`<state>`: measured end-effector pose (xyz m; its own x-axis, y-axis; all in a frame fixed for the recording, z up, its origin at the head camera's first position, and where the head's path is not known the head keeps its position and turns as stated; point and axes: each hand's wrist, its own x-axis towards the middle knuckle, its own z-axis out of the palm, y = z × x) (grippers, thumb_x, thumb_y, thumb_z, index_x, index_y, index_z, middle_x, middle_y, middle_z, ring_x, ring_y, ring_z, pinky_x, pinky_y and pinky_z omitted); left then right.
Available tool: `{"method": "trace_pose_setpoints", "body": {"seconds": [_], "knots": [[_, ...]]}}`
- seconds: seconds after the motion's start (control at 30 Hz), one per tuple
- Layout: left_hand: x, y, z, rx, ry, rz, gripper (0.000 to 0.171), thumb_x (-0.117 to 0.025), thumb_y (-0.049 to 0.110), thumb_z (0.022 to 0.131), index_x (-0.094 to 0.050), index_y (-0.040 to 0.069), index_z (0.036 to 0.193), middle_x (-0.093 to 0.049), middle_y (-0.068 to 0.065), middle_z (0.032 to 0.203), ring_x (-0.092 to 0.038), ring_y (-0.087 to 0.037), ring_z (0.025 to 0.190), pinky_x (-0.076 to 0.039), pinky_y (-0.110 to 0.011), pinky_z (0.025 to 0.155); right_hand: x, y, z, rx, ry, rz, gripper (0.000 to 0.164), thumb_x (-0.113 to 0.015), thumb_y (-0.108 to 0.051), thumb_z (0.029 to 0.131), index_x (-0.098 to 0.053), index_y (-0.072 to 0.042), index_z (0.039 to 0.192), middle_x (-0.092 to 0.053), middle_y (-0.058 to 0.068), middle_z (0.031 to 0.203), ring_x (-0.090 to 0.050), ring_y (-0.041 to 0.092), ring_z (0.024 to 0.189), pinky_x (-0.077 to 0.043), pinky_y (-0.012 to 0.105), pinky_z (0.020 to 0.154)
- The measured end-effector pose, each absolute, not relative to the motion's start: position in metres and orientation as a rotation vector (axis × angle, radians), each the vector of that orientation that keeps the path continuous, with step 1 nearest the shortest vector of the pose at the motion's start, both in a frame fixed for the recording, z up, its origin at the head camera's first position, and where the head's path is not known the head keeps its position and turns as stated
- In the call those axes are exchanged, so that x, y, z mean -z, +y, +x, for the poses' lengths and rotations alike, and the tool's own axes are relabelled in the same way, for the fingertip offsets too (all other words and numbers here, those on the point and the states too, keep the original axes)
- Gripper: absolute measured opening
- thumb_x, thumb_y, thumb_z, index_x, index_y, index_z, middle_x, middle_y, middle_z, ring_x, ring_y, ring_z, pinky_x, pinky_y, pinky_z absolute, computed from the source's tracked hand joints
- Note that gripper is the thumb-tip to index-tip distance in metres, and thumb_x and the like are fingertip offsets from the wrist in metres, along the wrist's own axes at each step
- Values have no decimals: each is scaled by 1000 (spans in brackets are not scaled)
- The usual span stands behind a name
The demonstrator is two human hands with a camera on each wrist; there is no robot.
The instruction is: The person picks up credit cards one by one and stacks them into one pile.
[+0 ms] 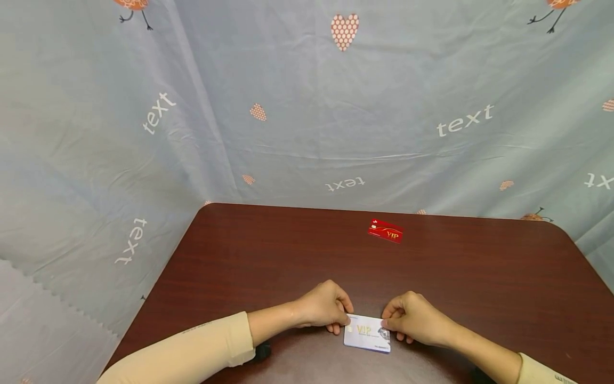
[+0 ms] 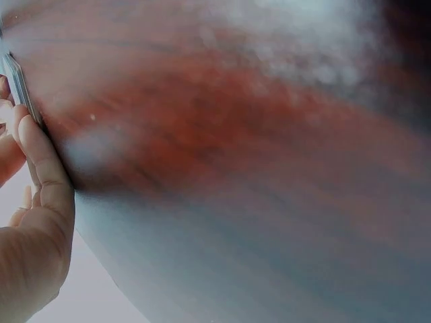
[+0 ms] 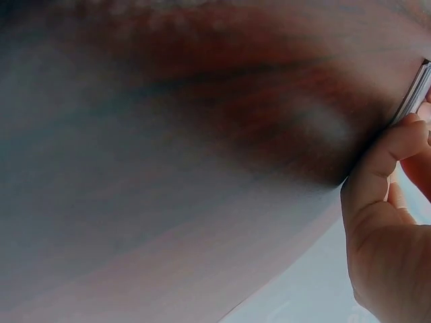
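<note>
A small stack of cards with a white VIP card point(image 1: 365, 340) on top sits low over the near middle of the table. My left hand point(image 1: 323, 306) pinches its left edge between thumb and fingers. At the opposite edge, my right hand point(image 1: 416, 320) grips it the same way. Layered edges of the stack point(image 2: 18, 81) show at the far left of the left wrist view. In the right wrist view the stack point(image 3: 413, 93) appears at the right border, close to the tabletop. Gold lettering and a dark picture mark the top card's face.
A red VIP card point(image 1: 386, 231) lies alone near the back edge of the dark brown table point(image 1: 268, 245). Behind the table hangs a pale blue curtain point(image 1: 297, 138) printed with hearts and words, which also runs along the left side.
</note>
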<state>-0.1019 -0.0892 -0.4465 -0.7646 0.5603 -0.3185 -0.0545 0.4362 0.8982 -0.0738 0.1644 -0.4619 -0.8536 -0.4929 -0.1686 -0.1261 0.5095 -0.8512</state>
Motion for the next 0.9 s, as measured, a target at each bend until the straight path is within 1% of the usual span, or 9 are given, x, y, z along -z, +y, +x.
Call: {"method": "trace_pose_setpoints", "body": {"seconds": [0.23, 0.37, 0.5, 0.6, 0.63, 0.73, 0.87, 0.9], "knots": [[441, -91, -107, -1334, 2095, 460, 10, -72, -14, 87, -71, -5, 90, -69, -15, 67, -59, -13, 46, -48, -18, 44, 459, 167, -73, 1277, 2381, -512, 8, -74, -9, 97, -74, -6, 89, -64, 1, 68, -59, 11, 55, -50, 23, 46], [428, -96, -114, -1309, 2163, 529, 6, -73, -7, 90, -72, -4, 96, -69, -16, 67, -60, -15, 49, -52, -24, 48, 452, 170, -74, 1260, 2425, -546, 8, -72, -8, 97, -74, -8, 89, -64, 0, 68, -58, 11, 54, -49, 24, 46], [412, -100, -124, -1299, 2223, 594, 12, -73, -2, 92, -72, -6, 104, -70, -20, 73, -66, -27, 56, -57, -33, 56, 443, 174, -77, 1253, 2464, -579, 7, -72, -10, 98, -73, -7, 91, -63, 1, 72, -59, 11, 58, -51, 26, 51], [403, -101, -131, -1326, 2231, 635, 17, -73, -1, 93, -72, -7, 108, -70, -22, 77, -69, -37, 64, -59, -34, 61, 436, 178, -81, 1252, 2490, -572, 7, -72, -11, 98, -73, -6, 93, -62, 0, 73, -57, 10, 60, -50, 25, 54], [400, -102, -133, -1338, 2230, 649, 18, -73, 0, 93, -72, -6, 110, -70, -22, 78, -69, -38, 66, -59, -33, 62, 433, 179, -82, 1250, 2502, -567, 7, -73, -11, 98, -73, -6, 94, -62, 0, 73, -57, 10, 61, -49, 25, 54], [393, -105, -139, -1386, 2221, 671, 19, -73, 3, 94, -72, -4, 112, -70, -16, 79, -69, -42, 71, -60, -35, 66, 425, 182, -87, 1248, 2534, -561, 8, -73, -13, 97, -73, -5, 95, -61, -1, 72, -56, 10, 63, -47, 24, 54], [385, -108, -146, -1446, 2219, 666, 21, -74, 5, 94, -72, 0, 114, -71, -8, 84, -69, -42, 76, -61, -46, 74, 413, 183, -92, 1247, 2567, -541, 10, -74, -15, 97, -73, -6, 98, -62, -1, 74, -58, 13, 67, -47, 25, 57], [384, -108, -147, -1459, 2222, 663, 21, -74, 6, 94, -72, 1, 115, -71, -8, 86, -69, -41, 76, -60, -49, 76, 410, 184, -93, 1247, 2575, -537, 10, -74, -16, 97, -73, -5, 99, -62, 0, 75, -58, 14, 68, -48, 25, 58]]}}
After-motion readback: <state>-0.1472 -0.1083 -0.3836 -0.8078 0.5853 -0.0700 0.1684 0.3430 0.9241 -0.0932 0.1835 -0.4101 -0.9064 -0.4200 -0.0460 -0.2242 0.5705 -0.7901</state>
